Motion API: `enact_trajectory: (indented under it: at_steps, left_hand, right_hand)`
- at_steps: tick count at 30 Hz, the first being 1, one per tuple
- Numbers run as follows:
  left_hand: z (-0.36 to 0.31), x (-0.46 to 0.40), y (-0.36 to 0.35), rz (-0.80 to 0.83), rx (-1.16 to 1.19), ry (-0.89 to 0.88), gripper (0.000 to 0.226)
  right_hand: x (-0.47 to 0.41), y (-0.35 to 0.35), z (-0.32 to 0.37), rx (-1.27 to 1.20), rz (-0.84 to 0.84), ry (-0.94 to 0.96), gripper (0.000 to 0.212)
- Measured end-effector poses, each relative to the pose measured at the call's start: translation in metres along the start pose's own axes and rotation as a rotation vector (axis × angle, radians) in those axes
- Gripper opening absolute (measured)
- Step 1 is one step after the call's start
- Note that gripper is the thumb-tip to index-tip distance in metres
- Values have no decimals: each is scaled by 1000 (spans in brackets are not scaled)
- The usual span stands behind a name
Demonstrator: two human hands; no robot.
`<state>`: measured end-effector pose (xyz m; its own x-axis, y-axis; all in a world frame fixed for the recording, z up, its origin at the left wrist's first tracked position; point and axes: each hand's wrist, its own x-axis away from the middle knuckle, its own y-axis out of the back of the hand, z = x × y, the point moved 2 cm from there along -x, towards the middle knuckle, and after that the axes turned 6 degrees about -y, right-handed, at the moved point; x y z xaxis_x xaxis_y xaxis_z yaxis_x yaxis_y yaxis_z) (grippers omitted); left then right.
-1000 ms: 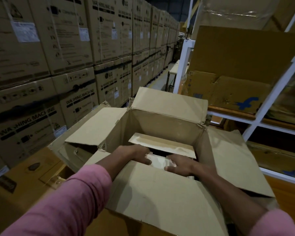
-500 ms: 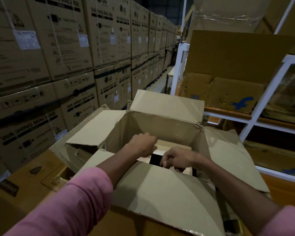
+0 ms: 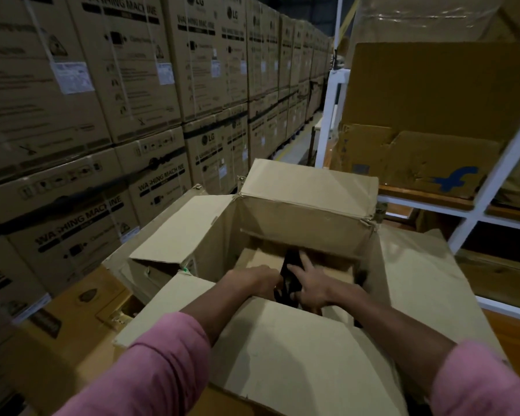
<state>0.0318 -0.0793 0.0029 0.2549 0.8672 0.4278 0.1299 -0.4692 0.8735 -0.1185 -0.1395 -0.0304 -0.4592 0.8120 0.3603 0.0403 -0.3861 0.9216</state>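
Both hands have dropped lower into the open carton (image 3: 297, 223) since half a second ago, and a black item (image 3: 291, 259) now rises between them, close to the carton's near edge. The left hand (image 3: 252, 283) curls against its lower end; whether that grip is clamped I cannot tell. The right hand (image 3: 311, 285) has its grip around the item. Pulled up askew, the item could snag on the cardboard insert (image 3: 252, 256) or the near flap (image 3: 282, 355) and slip free. Earlier, the left fist hovered above the insert.

A warehouse: stacked washing machine cartons (image 3: 150, 85) beside white shelving (image 3: 493, 181)
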Motion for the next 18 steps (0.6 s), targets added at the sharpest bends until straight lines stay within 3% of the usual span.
enact_trajectory:
  at_steps: [4, 11, 18]
  left_hand:
    - [-2, -20, 0, 34, -37, 10, 53]
    - [-21, -67, -1, -78, -94, -9, 40]
    - [-7, -96, -25, 185, -124, 60, 24]
  right_hand:
    - [-13, 21, -16, -21, -144, -40, 87]
    - [-41, 48, -47, -93, -113, -132, 79]
    - [-44, 45, -50, -72, -89, -107, 76]
